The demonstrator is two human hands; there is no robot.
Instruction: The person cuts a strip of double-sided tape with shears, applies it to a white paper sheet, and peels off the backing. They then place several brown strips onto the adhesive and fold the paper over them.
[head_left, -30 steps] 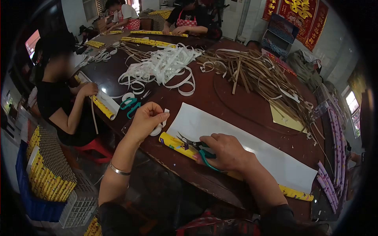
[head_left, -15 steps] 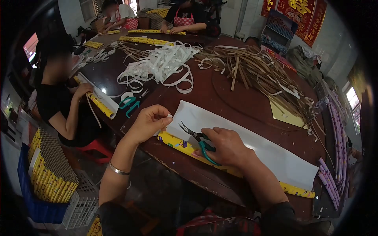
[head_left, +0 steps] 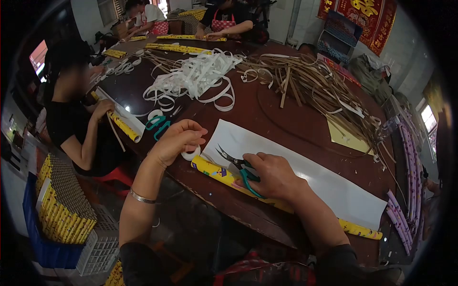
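Fingers curled together, my left hand (head_left: 181, 138) is over the near left end of a white sheet (head_left: 296, 167). Whatever may be between its fingertips is too small to make out. A white tape roll (head_left: 191, 153) shows just below that hand. In my right hand (head_left: 274, 174) are teal-handled scissors (head_left: 248, 178), their blades parted and pointing left above the sheet. Under the scissors, a yellow patterned roll (head_left: 210, 170) runs along the sheet's near edge, partly covered by my right hand and forearm.
Beyond the sheet lie white strips (head_left: 195, 78) and brown strips (head_left: 305, 81). Another pair of teal scissors (head_left: 160, 125) is left of my left hand. A co-worker (head_left: 71, 114) sits at left; others work at the far side. Purple rolls (head_left: 400, 221) stand at right.
My left hand has turned and risen slightly; the white bit at its fingertips no longer shows, and more of the tape roll is visible. My right hand has hardly moved.
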